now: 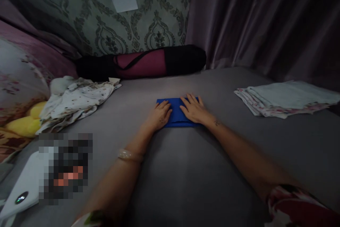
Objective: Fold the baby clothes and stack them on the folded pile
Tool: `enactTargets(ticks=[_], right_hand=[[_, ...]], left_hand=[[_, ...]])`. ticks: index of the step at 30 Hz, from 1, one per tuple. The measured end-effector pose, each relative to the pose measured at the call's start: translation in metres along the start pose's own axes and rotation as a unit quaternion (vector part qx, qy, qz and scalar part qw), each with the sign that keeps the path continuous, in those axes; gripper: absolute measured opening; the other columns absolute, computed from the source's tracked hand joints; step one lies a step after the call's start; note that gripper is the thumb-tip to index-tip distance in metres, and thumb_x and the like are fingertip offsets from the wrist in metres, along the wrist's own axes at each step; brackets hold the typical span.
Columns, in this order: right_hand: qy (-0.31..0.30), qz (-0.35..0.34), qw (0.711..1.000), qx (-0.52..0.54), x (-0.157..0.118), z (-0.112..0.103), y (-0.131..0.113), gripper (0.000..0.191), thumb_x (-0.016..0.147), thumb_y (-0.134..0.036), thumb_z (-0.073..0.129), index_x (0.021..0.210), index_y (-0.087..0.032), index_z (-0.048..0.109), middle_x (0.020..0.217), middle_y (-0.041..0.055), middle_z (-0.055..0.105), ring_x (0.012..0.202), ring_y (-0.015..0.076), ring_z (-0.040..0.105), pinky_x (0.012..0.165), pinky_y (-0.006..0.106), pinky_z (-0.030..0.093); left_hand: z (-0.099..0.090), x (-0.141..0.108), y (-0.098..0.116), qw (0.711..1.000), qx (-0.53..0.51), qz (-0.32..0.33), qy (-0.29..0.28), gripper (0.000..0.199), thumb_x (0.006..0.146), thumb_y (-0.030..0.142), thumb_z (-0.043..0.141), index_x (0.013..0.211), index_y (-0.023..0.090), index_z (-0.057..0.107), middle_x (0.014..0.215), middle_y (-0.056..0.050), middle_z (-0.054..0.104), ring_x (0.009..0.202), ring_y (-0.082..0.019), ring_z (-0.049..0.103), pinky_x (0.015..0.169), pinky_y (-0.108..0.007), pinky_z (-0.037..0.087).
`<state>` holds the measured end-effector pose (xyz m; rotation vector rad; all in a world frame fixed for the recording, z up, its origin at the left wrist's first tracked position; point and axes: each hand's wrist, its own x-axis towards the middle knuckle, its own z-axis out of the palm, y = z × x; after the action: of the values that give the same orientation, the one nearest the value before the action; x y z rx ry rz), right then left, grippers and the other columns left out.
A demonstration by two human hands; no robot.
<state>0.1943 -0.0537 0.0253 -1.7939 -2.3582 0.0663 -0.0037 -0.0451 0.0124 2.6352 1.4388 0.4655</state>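
Observation:
A blue folded cloth (pixel 176 111) lies flat on the grey bed sheet (pixel 183 177), its long sides running left to right. My left hand (pixel 160 114) rests on its left end, palm down with the fingers lying flat. Over the right part my right hand (pixel 194 109) is spread, fingers apart and pointing to the far edge. Both hands press on the cloth from above and neither grips it. A layered fold edge shows along the cloth's near side. My palms hide its two ends in part.
A stack of folded pale cloths (pixel 289 96) lies at the right. At the left are a crumpled spotted cloth (pixel 79 99), a yellow plush thing (pixel 25 124) and a white device (pixel 29 181) beside a blurred-out patch. A black and maroon long bag (pixel 143 63) lies along the wall.

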Motion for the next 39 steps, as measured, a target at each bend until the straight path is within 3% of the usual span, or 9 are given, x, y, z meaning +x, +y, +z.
enactTargets(ticks=[4, 10, 17, 21, 25, 30, 35, 39], right_hand=[[0.041, -0.063, 0.997, -0.015, -0.007, 0.004, -0.016, 0.056, 0.099, -0.039, 0.025, 0.149, -0.015, 0.034, 0.158, 0.0135, 0.024, 0.146, 0.0288, 0.016, 0.117, 0.052, 0.01], [-0.017, -0.068, 0.997, -0.011, -0.012, 0.013, -0.024, 0.059, 0.098, -0.037, 0.022, 0.148, -0.008, 0.033, 0.156, 0.0171, 0.027, 0.145, 0.0297, 0.021, 0.116, 0.052, 0.017], [-0.009, -0.093, 0.996, -0.003, -0.028, 0.008, -0.034, 0.058, 0.096, -0.03, 0.025, 0.149, -0.007, 0.032, 0.157, 0.0161, 0.024, 0.145, 0.0293, 0.018, 0.116, 0.055, 0.014], [-0.033, -0.073, 0.997, 0.005, -0.031, 0.009, -0.04, 0.059, 0.096, -0.031, 0.023, 0.148, -0.007, 0.033, 0.156, 0.016, 0.025, 0.145, 0.0314, 0.02, 0.114, 0.06, 0.013], [-0.091, -0.069, 0.992, 0.06, -0.022, -0.004, -0.029, 0.06, 0.095, -0.033, 0.024, 0.15, -0.009, 0.028, 0.158, 0.0141, 0.022, 0.146, 0.028, 0.017, 0.115, 0.055, 0.015], [0.014, 0.03, 0.998, 0.052, -0.01, -0.008, 0.0, 0.06, 0.096, -0.033, 0.024, 0.149, -0.005, 0.029, 0.158, 0.0168, 0.02, 0.147, 0.0273, 0.013, 0.117, 0.05, 0.008], [-0.037, 0.065, 0.995, 0.064, -0.01, 0.008, 0.009, 0.063, 0.097, -0.04, 0.025, 0.149, -0.004, 0.03, 0.157, 0.0193, 0.022, 0.145, 0.0306, 0.017, 0.117, 0.047, 0.014], [-0.027, 0.079, 0.991, 0.101, -0.008, -0.001, 0.009, 0.062, 0.094, -0.038, 0.039, 0.147, -0.007, 0.034, 0.156, 0.0199, 0.024, 0.144, 0.0299, 0.022, 0.115, 0.044, 0.02]], left_hand=[[0.002, 0.0, 0.016, 0.996, 0.03, -0.04, 0.07, 0.046, 0.097, 0.023, 0.029, 0.137, 0.006, 0.046, 0.145, -0.018, 0.046, 0.136, -0.024, 0.04, 0.115, -0.041, 0.028], [0.014, -0.004, 0.02, 0.994, 0.092, -0.061, -0.021, 0.052, 0.099, 0.033, 0.027, 0.142, 0.007, 0.04, 0.15, -0.018, 0.038, 0.14, -0.028, 0.034, 0.115, -0.045, 0.028], [0.006, -0.014, 0.037, 0.991, 0.113, -0.077, 0.002, 0.055, 0.096, 0.026, 0.029, 0.145, 0.002, 0.034, 0.152, -0.019, 0.034, 0.143, -0.029, 0.028, 0.117, -0.047, 0.022], [0.013, -0.016, 0.037, 0.989, 0.106, -0.101, -0.031, 0.056, 0.098, 0.033, 0.024, 0.145, 0.005, 0.036, 0.151, -0.017, 0.036, 0.142, -0.029, 0.03, 0.115, -0.047, 0.025], [0.011, -0.015, 0.034, 0.989, 0.109, -0.094, -0.033, 0.055, 0.098, 0.033, 0.025, 0.143, 0.004, 0.039, 0.151, -0.019, 0.037, 0.142, -0.03, 0.031, 0.115, -0.047, 0.026], [0.008, -0.012, 0.029, 0.989, 0.108, -0.097, 0.027, 0.058, 0.098, 0.04, 0.027, 0.146, 0.008, 0.036, 0.154, -0.018, 0.032, 0.144, -0.03, 0.025, 0.117, -0.049, 0.019], [0.014, -0.009, 0.022, 0.987, 0.076, -0.13, -0.046, 0.061, 0.097, 0.046, 0.028, 0.146, 0.011, 0.037, 0.153, -0.018, 0.032, 0.143, -0.032, 0.026, 0.115, -0.053, 0.021], [0.014, -0.006, 0.013, 0.988, 0.036, -0.152, 0.017, 0.061, 0.095, 0.048, 0.03, 0.14, 0.008, 0.045, 0.148, -0.02, 0.04, 0.137, -0.03, 0.038, 0.112, -0.044, 0.03]])
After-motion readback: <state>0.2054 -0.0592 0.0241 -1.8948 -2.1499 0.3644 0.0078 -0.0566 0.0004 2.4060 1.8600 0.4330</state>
